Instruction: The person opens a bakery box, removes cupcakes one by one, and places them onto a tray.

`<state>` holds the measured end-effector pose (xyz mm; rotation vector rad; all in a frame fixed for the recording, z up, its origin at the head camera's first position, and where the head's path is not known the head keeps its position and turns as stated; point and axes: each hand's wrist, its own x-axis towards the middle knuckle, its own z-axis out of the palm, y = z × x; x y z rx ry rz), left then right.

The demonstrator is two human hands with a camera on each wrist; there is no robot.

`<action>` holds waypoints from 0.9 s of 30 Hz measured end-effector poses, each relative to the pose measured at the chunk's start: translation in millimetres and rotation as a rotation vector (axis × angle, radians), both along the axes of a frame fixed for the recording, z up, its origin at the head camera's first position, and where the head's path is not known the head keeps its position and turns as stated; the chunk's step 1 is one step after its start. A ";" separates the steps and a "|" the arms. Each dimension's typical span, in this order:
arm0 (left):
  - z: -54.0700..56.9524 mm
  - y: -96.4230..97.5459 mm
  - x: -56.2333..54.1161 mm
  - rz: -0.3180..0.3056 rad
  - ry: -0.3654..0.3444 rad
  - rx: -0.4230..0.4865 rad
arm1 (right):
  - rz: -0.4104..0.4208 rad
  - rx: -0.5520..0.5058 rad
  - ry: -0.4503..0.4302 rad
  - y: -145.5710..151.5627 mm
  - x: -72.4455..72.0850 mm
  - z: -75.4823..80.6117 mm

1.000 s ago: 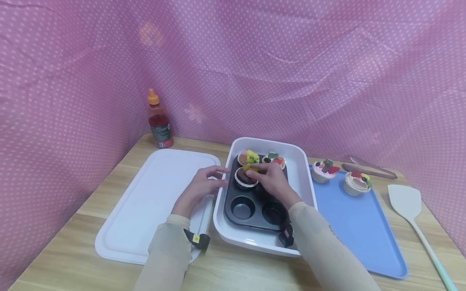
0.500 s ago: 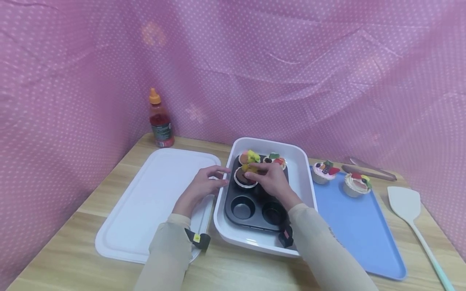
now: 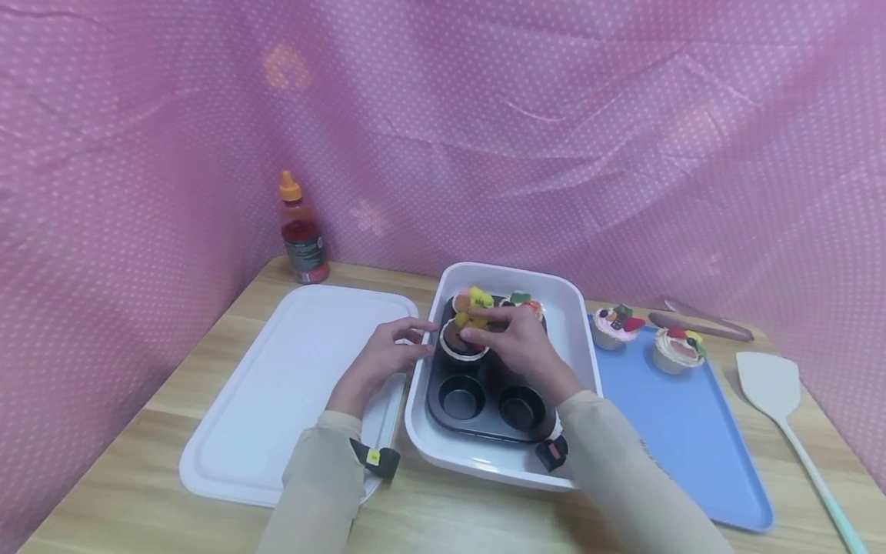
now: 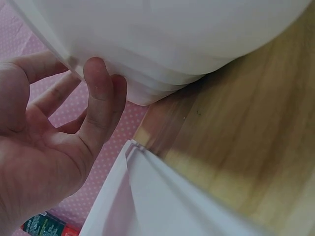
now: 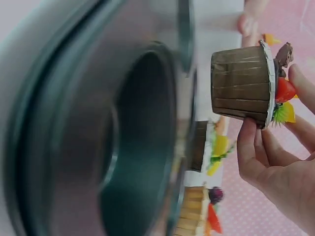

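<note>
My right hand holds a chocolate cupcake by its fruit-decorated top, fingers and thumb around the upper edge. In the right wrist view, its pleated brown case shows clear of the dark muffin pan, with red and yellow fruit on top. Two other cupcakes, one with kiwi and one partly hidden by my hand, sit in the pan's back cups. The pan stands inside a deep white tray. My left hand has its relaxed fingertips at the tray's left rim.
A white board lies left, with a sauce bottle behind it. On the right, a blue tray carries two cupcakes, one pink-creamed and one pale. Tongs and a pale spatula lie beyond it.
My right hand has shifted slightly left with the chocolate cupcake, which now sits a little higher in the head view; its wrist has swung outward. My left hand stays at the rim.
</note>
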<state>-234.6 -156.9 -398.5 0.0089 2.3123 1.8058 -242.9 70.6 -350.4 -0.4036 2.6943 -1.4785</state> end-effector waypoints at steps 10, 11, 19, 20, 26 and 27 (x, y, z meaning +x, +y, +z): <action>5.5 -3.1 -0.2 0.001 -0.002 -0.049 | -0.023 0.092 0.077 31.4 16.5 34.1; 6.0 -3.3 -0.2 0.000 -0.003 -0.047 | -0.029 0.095 0.079 36.8 17.0 35.4; 4.6 -3.1 0.3 -0.004 0.002 -0.042 | -0.090 0.116 0.073 72.8 29.7 52.1; 4.3 -2.9 0.3 -0.005 0.001 -0.044 | -0.095 0.118 0.081 77.0 31.5 53.4; 2.9 -1.0 0.4 -0.003 -0.011 -0.047 | -0.141 0.113 0.148 102.5 42.0 57.0; 2.6 -1.1 0.4 -0.003 -0.010 -0.047 | -0.154 0.109 0.152 106.6 43.0 56.4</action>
